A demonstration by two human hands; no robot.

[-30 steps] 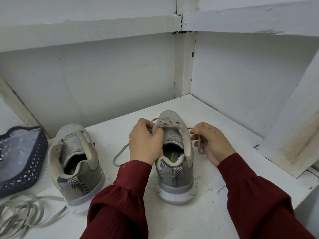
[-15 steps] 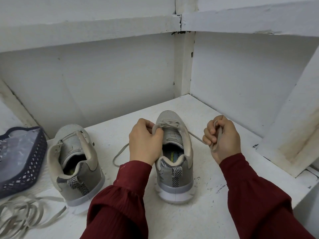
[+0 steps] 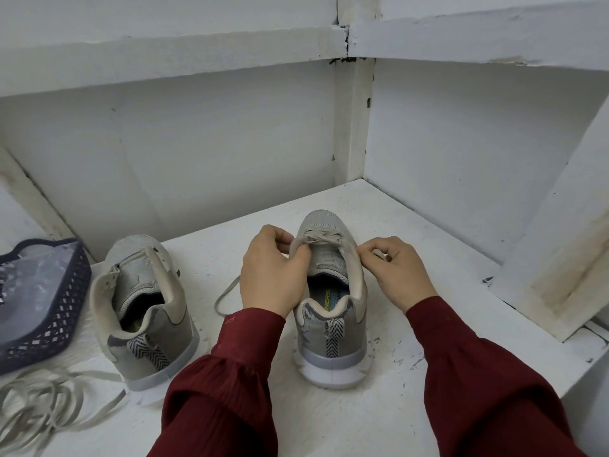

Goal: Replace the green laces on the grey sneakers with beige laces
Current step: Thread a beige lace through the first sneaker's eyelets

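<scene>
Since half a second ago the right hand (image 3: 400, 272) has swung back in from its outward pull and now sits against the right rim of the sneaker being laced (image 3: 331, 291), while the left hand (image 3: 273, 268) has kept its place on the left rim. At the far left a dark blue mesh basket (image 3: 49, 324) holding crinkled clear plastic sits on the white painted shelf (image 3: 428, 225), and in front of it lies a loose tangle of pale flat laces (image 3: 49, 400). The shelf is scuffed and chipped, boxed in by white painted walls that meet in a corner behind, with another white shelf overhead and a stained white upright at the right. Next comes the unlaced sneaker (image 3: 145, 308), grey, heel toward the camera and toe toward the back wall, tilted slightly leftward, its eyelets open. A loose end of the beige lace (image 3: 227, 291) loops on the shelf between the two shoes, running under the left hand. That hand is curled, thumb and fingers pinching the left eyelet edge. Between the hands stands the laced sneaker, its long axis running from the camera toward the corner, toe away, with beige crossings over the lower eyelets. The right hand pinches the lace between thumb and forefinger just beside the right eyelets, other fingers curled.
</scene>
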